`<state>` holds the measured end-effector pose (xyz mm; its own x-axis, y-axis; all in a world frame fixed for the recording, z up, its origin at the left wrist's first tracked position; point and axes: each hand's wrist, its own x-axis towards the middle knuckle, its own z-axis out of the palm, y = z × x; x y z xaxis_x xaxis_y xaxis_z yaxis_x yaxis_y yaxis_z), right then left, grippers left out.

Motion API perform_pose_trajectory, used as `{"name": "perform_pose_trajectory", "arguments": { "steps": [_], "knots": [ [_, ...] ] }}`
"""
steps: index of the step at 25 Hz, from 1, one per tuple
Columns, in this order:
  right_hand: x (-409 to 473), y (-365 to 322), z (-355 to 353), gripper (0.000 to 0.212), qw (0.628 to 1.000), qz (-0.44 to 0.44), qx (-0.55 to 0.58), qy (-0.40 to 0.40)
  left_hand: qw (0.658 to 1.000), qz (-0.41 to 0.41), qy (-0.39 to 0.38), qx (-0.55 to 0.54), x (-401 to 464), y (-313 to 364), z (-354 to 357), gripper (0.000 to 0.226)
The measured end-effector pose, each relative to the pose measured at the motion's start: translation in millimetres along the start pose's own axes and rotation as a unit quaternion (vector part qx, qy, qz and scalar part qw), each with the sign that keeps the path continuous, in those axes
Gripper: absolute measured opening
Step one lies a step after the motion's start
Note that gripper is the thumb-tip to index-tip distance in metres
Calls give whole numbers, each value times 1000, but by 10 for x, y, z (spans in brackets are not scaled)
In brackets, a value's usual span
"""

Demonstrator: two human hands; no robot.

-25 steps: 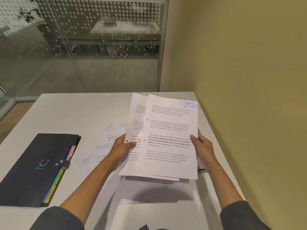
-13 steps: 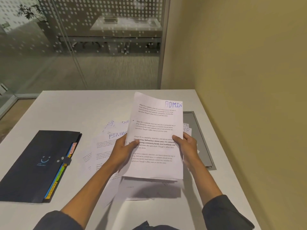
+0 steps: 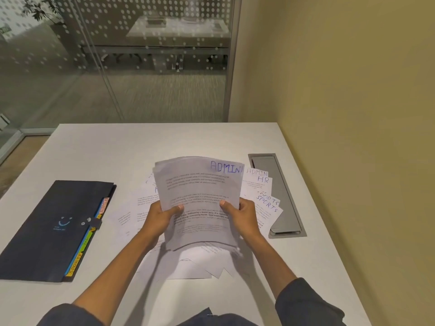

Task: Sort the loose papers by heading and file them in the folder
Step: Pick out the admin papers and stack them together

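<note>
Stack: (image 3: 200, 184) thin white printed sheets, held above the table and tilted toward the camera, top edge bowed; the front sheet reads "ADMIN" in blue handwriting at its top right corner.
Left hand: (image 3: 162, 215) grips the stack's left edge, thumb on the front sheet, fingers behind (hidden by the paper).
Right hand: (image 3: 242, 214) grips the stack's right edge, thumb on the front, fingers curled behind.
Loose papers: (image 3: 263, 201) flat white sheets fanned on the table beneath and beside the stack; headings "ADMIN", "HR" and "SPORTS" show at the right, the left ones mostly covered.
Folder: (image 3: 54, 227) dark, matte, rectangular, lying closed and flat on the table left of the papers, well apart from the hands; a small strap closes its right edge, where coloured tabs protrude (orange "ADMIN", green "HR", yellow "SPORTS").
Table: (image 3: 117, 147) smooth pale top.
Hatch: (image 3: 282, 208) long grey metal cover set into the table at right, partly under the fanned sheets.
</note>
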<state>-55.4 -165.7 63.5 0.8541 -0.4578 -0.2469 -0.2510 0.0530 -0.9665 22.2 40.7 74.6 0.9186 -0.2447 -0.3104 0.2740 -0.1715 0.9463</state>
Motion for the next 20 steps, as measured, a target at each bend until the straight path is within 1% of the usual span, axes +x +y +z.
{"name": "perform_pose_trajectory", "arguments": {
  "steps": [5, 8, 12, 14, 18, 20],
  "knots": [
    [-43, -13, 20, 21, 1000, -2, 4, -2, 1000, 15, 10, -13, -5, 39, 55, 15],
    [-55, -129, -19, 23, 999, -22, 35, 3, 1000, 20, 1, -12, 11, 71, 94, 14],
    [-72, -324, -55, 11, 997, -55, 54, 24, 999, 35, -1, -18, 43, 151, 147, 12],
    [-69, -379, -83, 9, 995, -75, 65, 20, 999, 46, -1, -25, 60, 200, 158, 12],
    [-45, -338, -98, 16, 996, -80, 37, 5, 999, 37, -18, -6, 54, 159, 180, 16],
    [-44, -285, -98, 16, 997, -74, 23, 7, 999, 32, -21, -4, 39, 84, 192, 18]
  ]
}}
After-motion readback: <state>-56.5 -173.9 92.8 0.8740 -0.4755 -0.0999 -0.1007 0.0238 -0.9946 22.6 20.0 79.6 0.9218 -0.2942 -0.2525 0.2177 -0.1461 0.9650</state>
